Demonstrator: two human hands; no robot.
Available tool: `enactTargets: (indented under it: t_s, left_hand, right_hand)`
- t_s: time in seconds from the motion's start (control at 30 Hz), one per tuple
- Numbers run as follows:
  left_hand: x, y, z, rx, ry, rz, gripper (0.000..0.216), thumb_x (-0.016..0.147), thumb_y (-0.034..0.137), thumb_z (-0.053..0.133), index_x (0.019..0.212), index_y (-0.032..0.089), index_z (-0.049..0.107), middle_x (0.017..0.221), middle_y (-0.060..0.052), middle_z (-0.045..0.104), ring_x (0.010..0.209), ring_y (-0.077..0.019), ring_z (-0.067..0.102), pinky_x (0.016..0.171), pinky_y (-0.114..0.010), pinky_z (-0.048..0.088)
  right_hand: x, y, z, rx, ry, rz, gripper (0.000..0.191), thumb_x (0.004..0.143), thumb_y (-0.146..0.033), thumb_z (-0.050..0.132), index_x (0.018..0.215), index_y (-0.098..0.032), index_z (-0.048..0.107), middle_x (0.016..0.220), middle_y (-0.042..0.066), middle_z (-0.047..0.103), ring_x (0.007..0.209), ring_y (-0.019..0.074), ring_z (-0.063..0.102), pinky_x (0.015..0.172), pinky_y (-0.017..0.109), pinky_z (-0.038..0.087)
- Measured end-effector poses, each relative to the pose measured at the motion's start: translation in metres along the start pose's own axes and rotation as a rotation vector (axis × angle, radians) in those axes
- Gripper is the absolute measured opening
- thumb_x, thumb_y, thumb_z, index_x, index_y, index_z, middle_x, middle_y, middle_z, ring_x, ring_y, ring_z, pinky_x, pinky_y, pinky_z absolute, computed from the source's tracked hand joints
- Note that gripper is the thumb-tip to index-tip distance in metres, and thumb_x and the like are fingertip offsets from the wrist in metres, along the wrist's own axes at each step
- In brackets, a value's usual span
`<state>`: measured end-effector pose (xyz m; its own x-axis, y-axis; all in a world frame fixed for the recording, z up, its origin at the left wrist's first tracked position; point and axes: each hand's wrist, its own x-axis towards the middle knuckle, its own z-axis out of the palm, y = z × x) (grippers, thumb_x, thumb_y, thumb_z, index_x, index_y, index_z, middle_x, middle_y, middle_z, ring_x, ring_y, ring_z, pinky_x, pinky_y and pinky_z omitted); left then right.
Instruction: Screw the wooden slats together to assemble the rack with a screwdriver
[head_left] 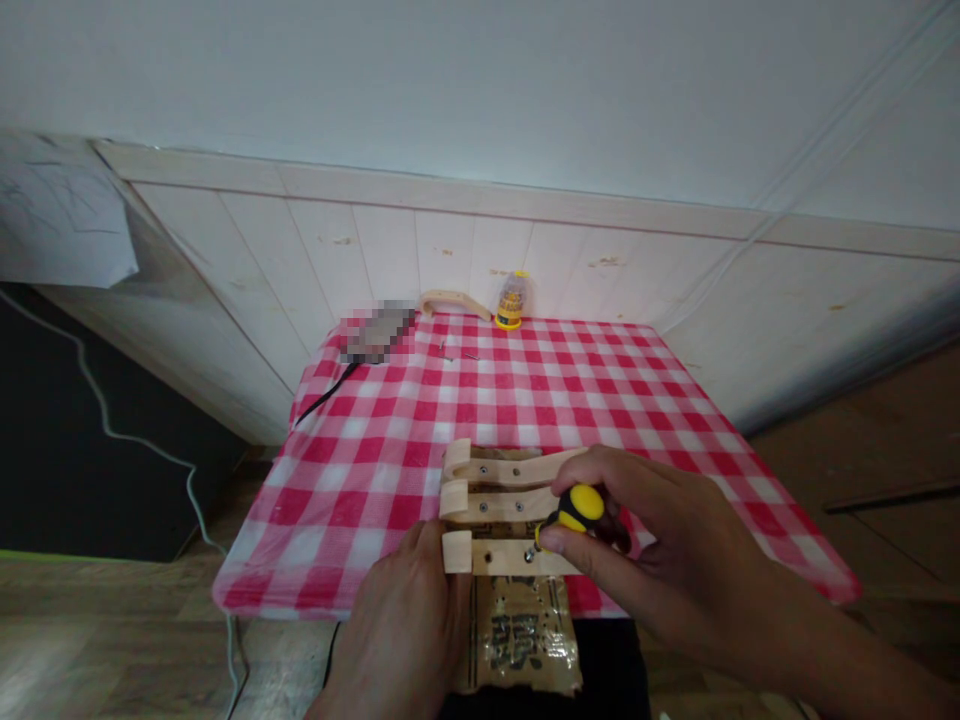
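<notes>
A short screwdriver (582,508) with a yellow and black handle is gripped in my right hand (651,545). Its tip meets a screw in the right hole of the nearest curved wooden hook (504,558). That hook's left hole looks dark. Two similar wooden hooks (496,500) lie behind it, with screw heads visible. All three rest across a piece of brown cardboard (525,640) with shiny tape and dark print, which overhangs the table's front edge. My left hand (409,620) is closed at the cardboard's left edge, beside the nearest hook's upturned end; most of its fingertips are hidden.
A red-and-white checked cloth (360,470) covers the table. At the back are a loose wooden hook (454,300), a clear bottle-shaped case (513,300) with yellow ends, several small screws (448,356) and a blurred-out object (381,332) with a black cord. A panelled wall (600,270) stands behind.
</notes>
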<state>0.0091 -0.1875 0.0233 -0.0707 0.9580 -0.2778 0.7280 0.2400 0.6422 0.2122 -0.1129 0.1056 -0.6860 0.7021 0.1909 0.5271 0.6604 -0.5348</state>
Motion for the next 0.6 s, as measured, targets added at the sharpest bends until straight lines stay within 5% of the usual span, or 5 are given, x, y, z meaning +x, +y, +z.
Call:
enactTargets:
  t_s: [0.1,0.3,0.43,0.6]
  left_hand:
    - [0.000,0.000,0.000,0.003,0.008,-0.001,0.038,0.096,0.032,0.030,0.107,0.015,0.062,0.100,-0.014,0.073,0.090,-0.0259,0.070,0.076,-0.037,0.051]
    - [-0.001,-0.003,0.001,0.014,0.021,0.001,0.038,0.095,0.034,0.033,0.111,0.016,0.063,0.105,-0.014,0.073,0.093,-0.0262,0.071,0.082,-0.038,0.053]
    - [-0.001,-0.003,0.000,0.000,-0.012,0.004,0.039,0.095,0.032,0.033,0.113,0.016,0.063,0.109,-0.014,0.072,0.095,-0.0260,0.070,0.085,-0.039,0.053]
    - [0.001,-0.003,0.001,-0.034,-0.012,0.017,0.039,0.096,0.033,0.031,0.109,0.016,0.064,0.107,-0.015,0.072,0.099,-0.0257,0.070,0.086,-0.037,0.054]
  right_hand:
    - [0.002,0.001,-0.005,0.055,0.076,0.020,0.012,0.089,-0.030,0.068,0.090,-0.023,0.058,0.073,-0.003,0.064,0.058,0.0120,0.058,0.051,0.023,0.047]
    - [0.040,0.048,-0.016,0.117,0.559,0.137,0.018,0.081,-0.033,0.072,0.086,-0.022,0.058,0.075,0.001,0.064,0.061,0.0156,0.059,0.053,0.027,0.046]
    - [0.075,0.113,0.003,-0.089,0.446,0.291,0.013,0.076,-0.026,0.069,0.074,-0.020,0.057,0.066,0.000,0.062,0.059,0.0161,0.057,0.054,0.027,0.041]
    - [0.096,0.164,0.030,-0.167,0.356,0.354,0.008,0.082,-0.025,0.064,0.083,-0.018,0.062,0.081,0.006,0.071,0.072,0.0197,0.064,0.062,0.029,0.046]
